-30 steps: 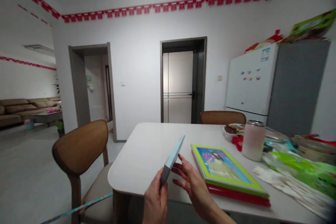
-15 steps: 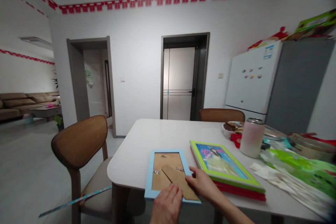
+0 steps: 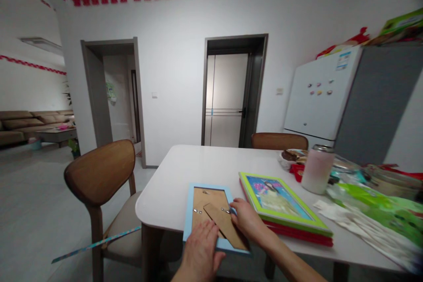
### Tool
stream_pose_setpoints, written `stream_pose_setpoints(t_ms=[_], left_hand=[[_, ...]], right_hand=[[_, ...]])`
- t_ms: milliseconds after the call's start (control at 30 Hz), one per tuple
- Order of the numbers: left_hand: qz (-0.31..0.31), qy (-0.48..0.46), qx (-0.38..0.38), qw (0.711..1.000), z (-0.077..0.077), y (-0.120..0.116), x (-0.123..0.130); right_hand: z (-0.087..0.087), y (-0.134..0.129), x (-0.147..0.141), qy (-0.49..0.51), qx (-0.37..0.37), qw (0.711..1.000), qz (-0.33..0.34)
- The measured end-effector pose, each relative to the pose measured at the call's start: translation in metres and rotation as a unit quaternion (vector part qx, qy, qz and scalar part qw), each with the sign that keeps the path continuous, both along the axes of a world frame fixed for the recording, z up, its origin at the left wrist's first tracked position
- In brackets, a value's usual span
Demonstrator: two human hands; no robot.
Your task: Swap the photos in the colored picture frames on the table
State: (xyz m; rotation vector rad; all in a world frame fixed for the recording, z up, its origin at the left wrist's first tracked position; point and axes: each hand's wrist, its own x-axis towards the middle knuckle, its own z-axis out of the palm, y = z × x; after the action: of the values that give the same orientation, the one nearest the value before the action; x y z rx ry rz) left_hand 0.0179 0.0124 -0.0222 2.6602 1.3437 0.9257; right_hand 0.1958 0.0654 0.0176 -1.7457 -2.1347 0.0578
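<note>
A light blue picture frame (image 3: 189,211) lies face down at the near edge of the table, with its brown backing board (image 3: 213,197) showing. A tilted brown stand flap (image 3: 228,227) and small metal clips are on the backing. My left hand (image 3: 202,246) lies flat on the lower left of the frame, fingers stretched out. My right hand (image 3: 247,220) grips the frame's right edge, its fingertips beside the right metal clip (image 3: 225,210). Whether they pinch the clip is unclear. Just right of this hand, a green picture frame (image 3: 280,198) with a portrait lies face up on red frames (image 3: 297,233).
On the white table (image 3: 198,163), a pink tumbler (image 3: 317,169), a white cloth (image 3: 353,229), a green plastic package (image 3: 380,207) and other clutter occupy the right side. A wooden chair (image 3: 102,172) stands at left, with a thin patterned strip (image 3: 95,244) across it.
My left hand has slid left and flattened onto the frame's lower left. My right hand has shifted up along the right edge to the clip. The view has tilted slightly.
</note>
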Motion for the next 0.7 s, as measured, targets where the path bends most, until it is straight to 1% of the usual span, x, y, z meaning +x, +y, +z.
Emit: stream_pose_setpoints(t_ms=[67,167,267,400,467,500,600,633,700], left_hand=[[0.033,-0.006,-0.057,0.998,0.013,-0.001,-0.013],[0.036,-0.026,-0.096,0.994,0.024,-0.001,-0.024],[0.029,-0.037,-0.112,0.993,0.027,-0.001,-0.026],[0.033,-0.049,-0.107,0.993,0.027,-0.003,-0.023],[0.034,-0.054,-0.099,0.993,0.026,-0.003,-0.023],[0.033,-0.056,-0.096,0.993,0.025,-0.003,-0.023],[0.029,-0.06,-0.088,0.994,0.022,-0.002,-0.024],[0.029,-0.06,-0.086,0.994,0.021,-0.002,-0.024],[0.03,-0.057,-0.085,0.994,0.019,-0.001,-0.023]], right_hand=[[-0.001,0.005,-0.002,-0.007,-0.006,1.0,-0.013],[-0.004,0.011,-0.007,-0.02,-0.003,0.999,-0.045],[-0.007,0.016,-0.009,-0.032,0.007,0.997,-0.066],[-0.004,0.011,-0.009,-0.014,0.017,0.998,-0.051],[0.0,0.002,-0.012,0.024,0.03,0.999,-0.016],[0.003,-0.004,-0.014,0.049,0.028,0.998,0.02],[0.009,-0.02,-0.023,0.111,-0.033,0.981,0.154],[0.01,-0.024,-0.026,0.122,-0.056,0.974,0.182],[0.01,-0.027,-0.032,0.128,-0.076,0.968,0.201]])
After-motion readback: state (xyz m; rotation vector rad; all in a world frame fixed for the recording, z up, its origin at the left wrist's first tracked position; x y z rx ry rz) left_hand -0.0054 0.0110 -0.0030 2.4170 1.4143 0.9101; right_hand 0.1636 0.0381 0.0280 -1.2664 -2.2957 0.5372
